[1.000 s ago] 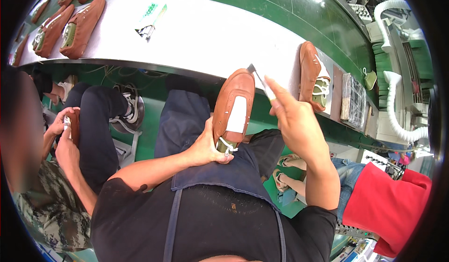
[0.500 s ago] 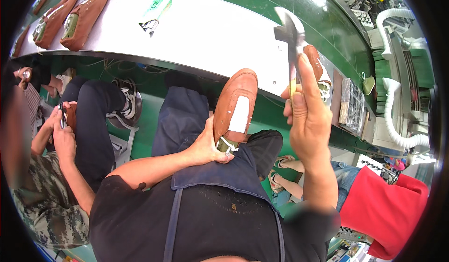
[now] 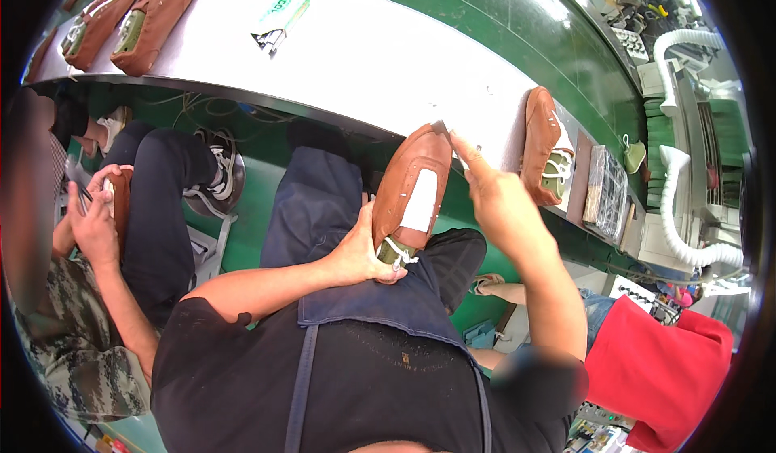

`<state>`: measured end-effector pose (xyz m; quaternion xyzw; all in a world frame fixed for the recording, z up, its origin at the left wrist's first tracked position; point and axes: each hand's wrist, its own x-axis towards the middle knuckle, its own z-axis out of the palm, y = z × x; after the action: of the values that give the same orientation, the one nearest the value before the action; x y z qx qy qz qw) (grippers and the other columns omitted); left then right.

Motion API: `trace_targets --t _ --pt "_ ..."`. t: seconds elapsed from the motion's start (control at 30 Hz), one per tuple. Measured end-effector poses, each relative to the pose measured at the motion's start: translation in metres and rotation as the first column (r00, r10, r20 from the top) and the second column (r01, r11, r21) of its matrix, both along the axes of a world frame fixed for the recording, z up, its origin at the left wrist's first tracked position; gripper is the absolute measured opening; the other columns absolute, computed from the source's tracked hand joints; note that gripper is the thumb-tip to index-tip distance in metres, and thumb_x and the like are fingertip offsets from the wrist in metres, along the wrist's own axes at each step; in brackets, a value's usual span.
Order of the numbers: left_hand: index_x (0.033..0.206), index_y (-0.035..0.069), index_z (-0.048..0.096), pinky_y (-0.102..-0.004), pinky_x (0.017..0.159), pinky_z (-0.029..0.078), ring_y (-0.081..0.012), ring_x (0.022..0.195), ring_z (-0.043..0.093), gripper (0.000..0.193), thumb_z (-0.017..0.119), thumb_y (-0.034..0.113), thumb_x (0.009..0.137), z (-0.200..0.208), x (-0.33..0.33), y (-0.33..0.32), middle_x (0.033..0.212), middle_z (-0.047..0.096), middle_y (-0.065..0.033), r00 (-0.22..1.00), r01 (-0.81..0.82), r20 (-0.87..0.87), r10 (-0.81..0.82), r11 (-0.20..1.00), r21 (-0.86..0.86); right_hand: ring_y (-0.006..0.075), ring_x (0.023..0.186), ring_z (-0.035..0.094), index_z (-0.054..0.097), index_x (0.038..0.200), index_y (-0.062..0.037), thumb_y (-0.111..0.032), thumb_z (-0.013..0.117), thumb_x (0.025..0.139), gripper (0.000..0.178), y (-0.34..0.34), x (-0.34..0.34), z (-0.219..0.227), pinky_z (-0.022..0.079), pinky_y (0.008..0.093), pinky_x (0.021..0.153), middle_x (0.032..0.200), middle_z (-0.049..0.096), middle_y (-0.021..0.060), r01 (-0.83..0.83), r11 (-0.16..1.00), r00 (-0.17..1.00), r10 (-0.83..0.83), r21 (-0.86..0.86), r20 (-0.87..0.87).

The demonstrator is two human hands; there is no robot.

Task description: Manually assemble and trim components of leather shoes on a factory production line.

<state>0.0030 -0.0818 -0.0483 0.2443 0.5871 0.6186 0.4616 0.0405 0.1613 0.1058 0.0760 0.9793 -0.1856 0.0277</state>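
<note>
A brown shoe upper (image 3: 398, 185) on a form stands toe up over my lap, with a white tongue panel and white lace at its green heel opening. My left hand (image 3: 362, 252) is wrapped round its heel end, thumb by the lace. My right hand (image 3: 499, 198) is closed on a hammer (image 3: 439, 126); the small dark head meets the shoe's toe tip at its right side, and most of the handle is hidden by the hand. A navy apron (image 3: 311, 202) lies under the shoe.
Beyond my knees runs a white bench (image 3: 364, 41) with brown shoes (image 3: 153, 29) at left and another brown shoe (image 3: 543, 146) at right, beside a wrapped stack (image 3: 606, 190). A co-worker's hands (image 3: 99, 219) hold a shoe at left. Someone in red (image 3: 663, 372) is at right.
My right hand has swung the hammer down and left, from raised above the bench to the shoe's toe. The shoe and my left hand have barely moved.
</note>
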Motion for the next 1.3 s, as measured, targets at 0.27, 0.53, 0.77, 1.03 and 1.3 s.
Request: trace_targets --t 0.27,0.53,0.77,1.03,1.3 --pt "0.161 -0.001 0.003 -0.0432 0.124 0.032 -0.0325 0.149 0.038 0.134 0.096 0.024 0.068 -0.002 0.0 -0.002 0.156 0.036 -0.0229 0.999 -0.031 -0.017 0.031 0.999 -0.025 0.0456 0.074 0.066 0.054 0.154 -0.015 -0.006 0.056 0.103 0.052 -0.033 -0.019 0.052 0.053 0.048 0.072 0.081 0.066 0.0301 0.016 0.978 0.918 -0.096 -0.207 -0.384" --pt "0.16 -0.001 0.007 -0.0432 0.122 0.035 -0.032 0.148 0.04 0.132 0.097 0.024 0.067 -0.001 0.001 -0.004 0.154 0.039 -0.0225 0.998 -0.057 0.009 0.057 0.998 -0.001 0.0429 0.076 0.069 0.055 0.153 -0.0149 -0.006 0.058 0.102 0.052 -0.027 -0.027 0.064 0.056 0.0469 0.077 0.087 0.069 0.0295 -0.029 0.996 0.979 0.011 0.086 0.205" --pt "0.16 -0.001 0.007 -0.0432 0.122 0.035 -0.0325 0.147 0.041 0.132 0.097 0.024 0.067 0.005 -0.002 0.003 0.154 0.039 -0.0226 0.999 -0.02 -0.046 0.018 0.999 -0.033 0.0414 0.074 0.068 0.05 0.157 -0.0164 -0.002 0.058 0.099 0.061 -0.012 -0.02 0.009 0.055 0.0456 0.071 0.084 0.066 0.0287 -0.094 0.995 0.995 0.094 0.023 0.024" --pt "0.16 -0.001 0.008 -0.0426 0.123 0.035 -0.0313 0.147 0.041 0.13 0.097 0.021 0.067 0.008 -0.001 -0.001 0.154 0.038 -0.0216 0.999 -0.029 -0.026 0.028 0.999 -0.028 0.0093 0.065 0.055 0.049 0.159 -0.0211 -0.004 0.053 0.107 0.056 -0.026 -0.008 0.027 0.05 0.0259 0.067 0.079 0.065 0.006 -0.007 0.958 0.909 -0.114 -0.288 -0.401" --pt "0.16 0.0 0.011 -0.0425 0.123 0.034 -0.0306 0.147 0.04 0.127 0.096 0.019 0.067 0.009 -0.004 -0.002 0.153 0.038 -0.021 1.0 -0.011 -0.012 0.01 0.997 -0.07 0.0081 0.063 0.052 0.047 0.161 -0.0239 -0.004 0.053 0.105 0.06 -0.013 0.001 0.041 0.05 0.0289 0.061 0.078 0.063 0.0049 0.243 0.911 0.968 -0.249 -0.332 0.026"
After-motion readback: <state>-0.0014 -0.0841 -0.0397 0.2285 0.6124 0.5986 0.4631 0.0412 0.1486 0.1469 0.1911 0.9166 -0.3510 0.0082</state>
